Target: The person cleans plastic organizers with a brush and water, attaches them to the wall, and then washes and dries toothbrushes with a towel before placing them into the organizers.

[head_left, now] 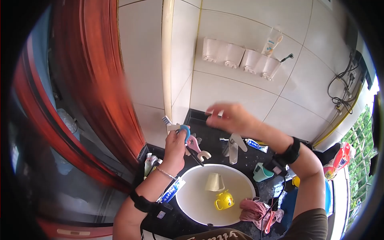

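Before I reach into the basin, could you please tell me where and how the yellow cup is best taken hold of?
I would probably grip the yellow cup by its handle, coming from above and the left: the loop juts out on that side, over bare basin, while the beige cup lies close on the far side and would likely crowd that approach.

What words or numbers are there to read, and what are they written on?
No word reads for certain.
Shirt: pale letters, partly cut off.
Tube near the tap: too small.
Tube beside the sink: too small.
Red packet: too blurred.
Bottle up high: too small.
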`<state>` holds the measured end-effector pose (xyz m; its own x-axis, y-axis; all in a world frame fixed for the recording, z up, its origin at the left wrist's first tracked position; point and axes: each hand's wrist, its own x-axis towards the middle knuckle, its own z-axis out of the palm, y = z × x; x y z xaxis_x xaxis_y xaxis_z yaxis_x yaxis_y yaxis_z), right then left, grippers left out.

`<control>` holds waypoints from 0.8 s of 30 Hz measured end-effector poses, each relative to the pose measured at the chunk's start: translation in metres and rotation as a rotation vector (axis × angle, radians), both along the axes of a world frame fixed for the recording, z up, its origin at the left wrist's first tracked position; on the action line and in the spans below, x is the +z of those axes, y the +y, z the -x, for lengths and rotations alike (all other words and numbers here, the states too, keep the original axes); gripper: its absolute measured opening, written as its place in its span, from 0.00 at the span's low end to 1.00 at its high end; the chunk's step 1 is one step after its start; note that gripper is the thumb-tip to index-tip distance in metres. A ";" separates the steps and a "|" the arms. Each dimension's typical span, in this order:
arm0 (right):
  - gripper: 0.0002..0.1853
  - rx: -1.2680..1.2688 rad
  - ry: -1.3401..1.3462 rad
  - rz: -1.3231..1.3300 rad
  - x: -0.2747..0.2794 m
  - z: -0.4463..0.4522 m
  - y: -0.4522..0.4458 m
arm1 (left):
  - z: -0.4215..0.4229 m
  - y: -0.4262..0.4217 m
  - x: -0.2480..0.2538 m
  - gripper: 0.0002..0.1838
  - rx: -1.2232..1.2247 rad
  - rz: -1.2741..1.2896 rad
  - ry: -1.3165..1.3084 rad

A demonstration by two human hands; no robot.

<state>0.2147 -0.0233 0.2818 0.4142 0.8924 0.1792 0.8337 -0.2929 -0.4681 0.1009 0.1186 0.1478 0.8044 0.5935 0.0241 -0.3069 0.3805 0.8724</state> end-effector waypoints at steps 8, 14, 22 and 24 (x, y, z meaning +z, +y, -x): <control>0.12 0.054 0.473 0.137 -0.072 0.013 0.013 | 0.004 -0.012 0.016 0.08 -0.063 0.112 -0.052; 0.12 0.014 0.926 -0.150 -0.059 -0.005 0.011 | 0.006 -0.004 0.013 0.10 -0.118 0.133 0.020; 0.18 -0.007 0.758 -0.154 -0.077 0.019 0.036 | -0.006 -0.012 0.014 0.13 -0.147 0.166 -0.060; 0.18 -0.017 0.902 -0.317 -0.086 0.016 0.040 | -0.006 -0.010 0.013 0.15 -0.167 0.142 -0.071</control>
